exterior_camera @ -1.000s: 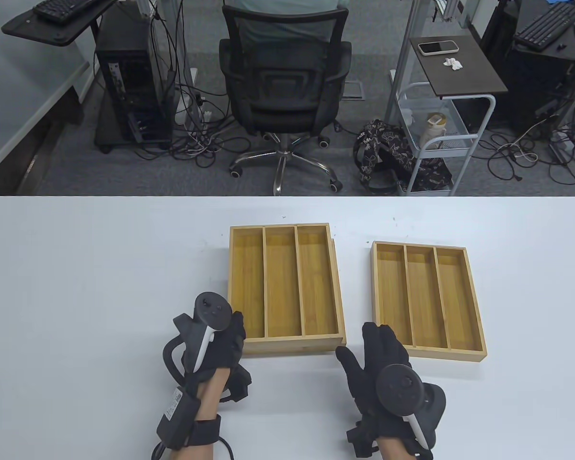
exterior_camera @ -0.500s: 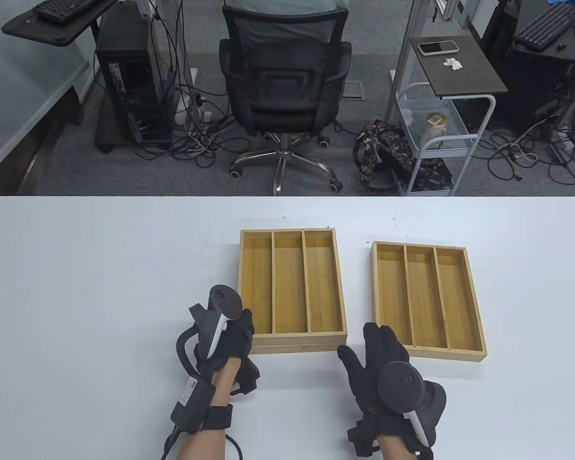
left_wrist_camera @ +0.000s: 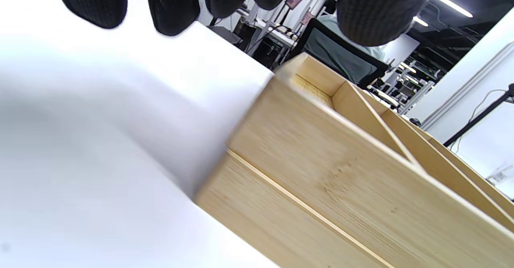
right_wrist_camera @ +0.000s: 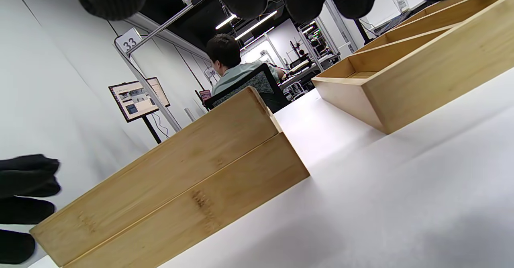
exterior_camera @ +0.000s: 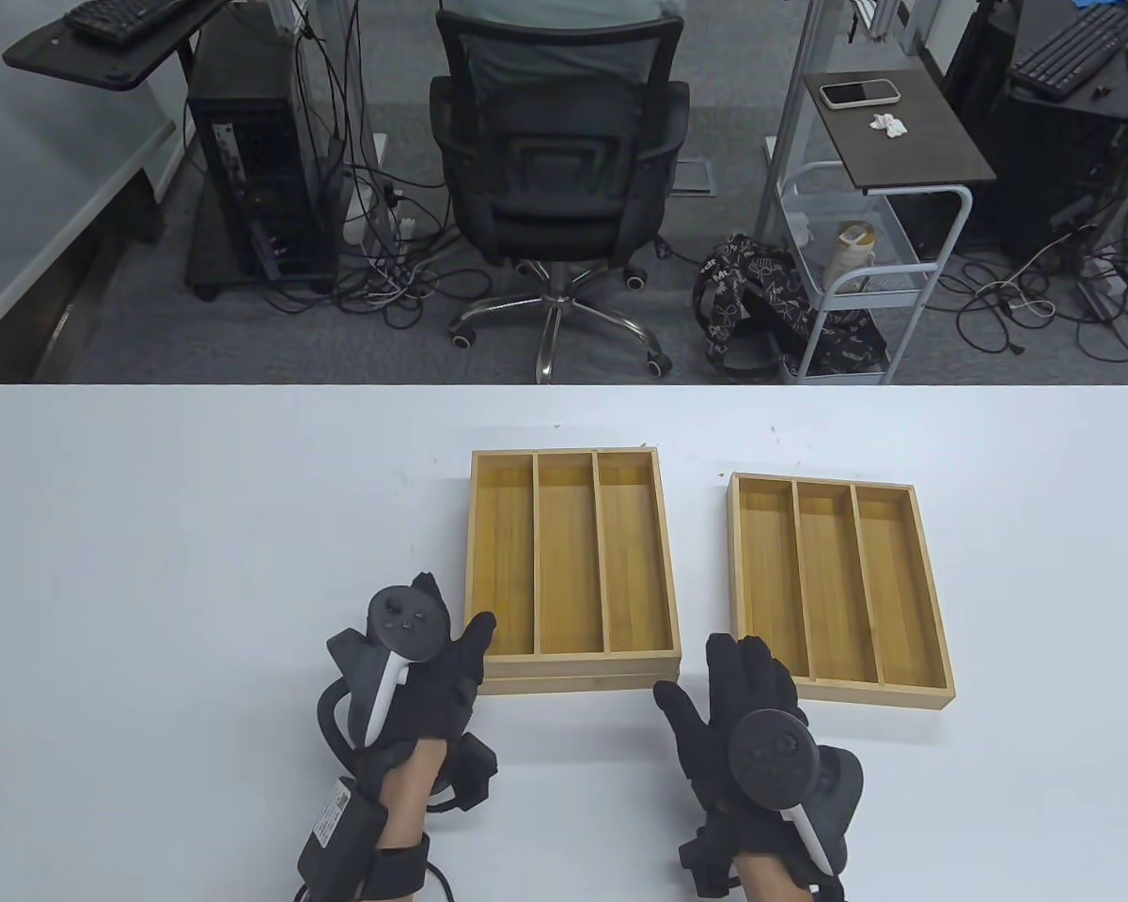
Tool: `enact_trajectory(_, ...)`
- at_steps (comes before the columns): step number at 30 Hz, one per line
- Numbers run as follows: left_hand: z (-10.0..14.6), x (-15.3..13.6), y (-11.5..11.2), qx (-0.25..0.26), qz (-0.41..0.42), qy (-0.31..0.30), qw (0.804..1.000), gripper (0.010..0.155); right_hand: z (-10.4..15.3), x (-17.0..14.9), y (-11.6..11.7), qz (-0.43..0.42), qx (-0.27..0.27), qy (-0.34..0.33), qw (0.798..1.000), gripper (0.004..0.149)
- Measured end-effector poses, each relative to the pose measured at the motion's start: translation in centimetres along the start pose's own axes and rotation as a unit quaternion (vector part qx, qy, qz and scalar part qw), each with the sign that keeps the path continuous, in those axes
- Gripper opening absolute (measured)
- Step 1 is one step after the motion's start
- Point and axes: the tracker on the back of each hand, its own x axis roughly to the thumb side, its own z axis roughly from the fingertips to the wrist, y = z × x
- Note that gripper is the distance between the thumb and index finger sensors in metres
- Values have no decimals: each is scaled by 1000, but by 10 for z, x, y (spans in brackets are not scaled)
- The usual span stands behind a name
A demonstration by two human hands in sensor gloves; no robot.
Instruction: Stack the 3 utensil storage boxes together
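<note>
While two boxes sit stacked at the counter's middle, both your hands lie open beside them.

At 7 o'clock on the white counter (exterior_camera: 150, 526), your left hand (exterior_camera: 423, 658) has its fingers (left_wrist_camera: 172, 3) spread and holds nothing, its fingertips just beside the stack's near left corner; whether they touch it cannot be told. Toward the centre, the top box (exterior_camera: 571, 554) rests on the lower box (exterior_camera: 578, 683), whose front edge shows beneath it, nearly flush. At 5 o'clock your right hand (exterior_camera: 743, 714) lies flat with its fingers spread and grips nothing, between the stack and the third box (exterior_camera: 837, 587), which sits alone at 3 o'clock, apart from the stack.
</note>
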Motion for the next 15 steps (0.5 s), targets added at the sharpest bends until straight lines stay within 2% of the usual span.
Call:
enact_trajectory(7, 41, -27, 25, 44, -14, -15, 999, 83, 1, 5, 5, 26, 3, -8, 1000, 80)
enact_trajectory(9, 48, -33, 23, 50, -26, -20, 998, 83, 2, 7, 7, 36, 6, -10, 999, 81)
enact_trajectory(13, 51, -47, 3, 68, -29, -28, 997, 83, 2, 8, 13, 55, 18, -8, 998, 82)
enact_trajectory(15, 49, -49, -2, 46, -46, -28, 997, 83, 1, 7, 14, 63, 19, -5, 998, 82)
